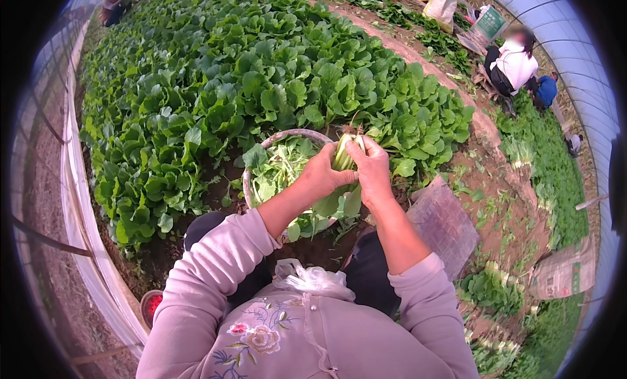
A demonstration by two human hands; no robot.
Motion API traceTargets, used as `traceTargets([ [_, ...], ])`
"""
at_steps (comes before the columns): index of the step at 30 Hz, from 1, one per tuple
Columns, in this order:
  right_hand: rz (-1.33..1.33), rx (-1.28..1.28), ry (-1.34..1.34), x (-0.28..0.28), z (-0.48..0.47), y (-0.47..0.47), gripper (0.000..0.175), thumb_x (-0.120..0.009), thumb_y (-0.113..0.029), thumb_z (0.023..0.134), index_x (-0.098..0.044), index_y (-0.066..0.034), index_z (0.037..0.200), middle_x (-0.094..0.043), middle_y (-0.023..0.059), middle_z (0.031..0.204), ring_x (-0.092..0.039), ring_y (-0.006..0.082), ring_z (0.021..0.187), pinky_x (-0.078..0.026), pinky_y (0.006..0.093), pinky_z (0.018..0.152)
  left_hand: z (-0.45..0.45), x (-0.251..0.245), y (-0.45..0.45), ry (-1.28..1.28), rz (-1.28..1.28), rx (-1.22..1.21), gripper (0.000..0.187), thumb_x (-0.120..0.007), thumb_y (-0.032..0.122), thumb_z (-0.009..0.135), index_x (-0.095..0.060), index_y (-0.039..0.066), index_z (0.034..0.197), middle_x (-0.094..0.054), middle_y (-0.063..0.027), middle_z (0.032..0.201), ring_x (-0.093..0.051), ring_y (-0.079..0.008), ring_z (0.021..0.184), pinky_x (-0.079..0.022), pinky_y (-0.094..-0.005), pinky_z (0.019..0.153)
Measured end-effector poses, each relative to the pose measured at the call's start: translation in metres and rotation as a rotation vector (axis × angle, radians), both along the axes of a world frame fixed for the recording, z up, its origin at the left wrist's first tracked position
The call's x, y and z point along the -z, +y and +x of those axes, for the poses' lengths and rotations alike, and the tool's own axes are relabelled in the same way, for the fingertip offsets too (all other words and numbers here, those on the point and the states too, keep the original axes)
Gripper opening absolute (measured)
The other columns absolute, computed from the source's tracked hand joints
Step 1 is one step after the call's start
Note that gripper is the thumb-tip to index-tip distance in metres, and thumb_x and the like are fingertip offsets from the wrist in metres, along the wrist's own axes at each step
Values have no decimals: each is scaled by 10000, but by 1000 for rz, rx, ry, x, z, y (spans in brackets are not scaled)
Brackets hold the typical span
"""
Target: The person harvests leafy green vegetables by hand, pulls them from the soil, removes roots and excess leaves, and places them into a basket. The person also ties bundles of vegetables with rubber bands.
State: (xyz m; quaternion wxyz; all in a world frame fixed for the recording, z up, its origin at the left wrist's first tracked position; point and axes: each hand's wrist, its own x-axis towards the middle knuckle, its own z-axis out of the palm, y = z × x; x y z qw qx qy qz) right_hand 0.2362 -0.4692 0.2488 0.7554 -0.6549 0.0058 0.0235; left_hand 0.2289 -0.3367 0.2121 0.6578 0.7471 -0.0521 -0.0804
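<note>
My left hand (323,175) and my right hand (371,166) hold one bunch of leafy greens (344,156) between them. Its pale stems and brown roots point up and away from me, and its leaves hang down below my hands. Under my left forearm is a round basket or tub (246,185) with a pale rim, holding loose leaves and stems. My wrists and the bunch hide part of it. A dense bed of growing leafy greens (235,80) lies just beyond.
A flat board (443,222) lies right of my right forearm. Tied bunches of greens (494,288) and a woven sack (563,271) are farther right. Co-workers crouch at the upper right (519,65) and upper left (113,7). Plastic bags (313,281) rest at my lap.
</note>
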Motion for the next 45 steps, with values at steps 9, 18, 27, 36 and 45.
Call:
traceTargets([
  [9, -1078, 122, -464, -9, -2, -11, 368, -719, -332, 838, -621, -4, 974, -647, 147, 968, -610, 362, 842, -497, 367, 751, -8, -20, 7, 95, 12, 13, 412, -682, 88, 834, -591, -8, 1224, -677, -80, 940, -628, -139, 821, -521, -303, 743],
  [18, -12, -364, -73, 5, 10, -24, 524, -751, -306, 847, -576, -10, 1243, -606, 84, 1173, -562, 166, 1077, -426, 301, 959, -14, -43, 11, 307, -294, 206, 420, -631, -10, 861, -579, 16, 1277, -647, -47, 1123, -636, -114, 909, -533, -280, 797],
  [27, 181, -421, -19, -1, 3, -7, 262, -701, -177, 852, -641, 2, 1033, -685, 123, 1056, -631, 179, 955, -489, 323, 899, -13, -29, 17, -171, 310, 204, 460, -655, 236, 913, -556, -22, 1281, -564, -151, 1346, -645, -281, 1056, -504, -381, 911],
  [36, 243, -248, -15, -2, 11, -15, 206, -633, -131, 907, -608, 28, 1036, -669, 141, 922, -668, 243, 833, -529, 357, 811, 5, -58, 122, -183, 544, 391, 433, -627, 339, 912, -617, 45, 1229, -708, -169, 974, -682, -300, 872, -518, -397, 810],
  [45, -112, -311, 106, 11, 8, -12, 154, -664, -49, 868, -604, 11, 997, -590, 48, 735, -574, 138, 617, -466, 268, 583, 0, 149, 255, 246, 1027, 150, 297, -598, 281, 851, -694, 56, 1020, -700, -204, 909, -682, -343, 868, -543, -417, 778],
])
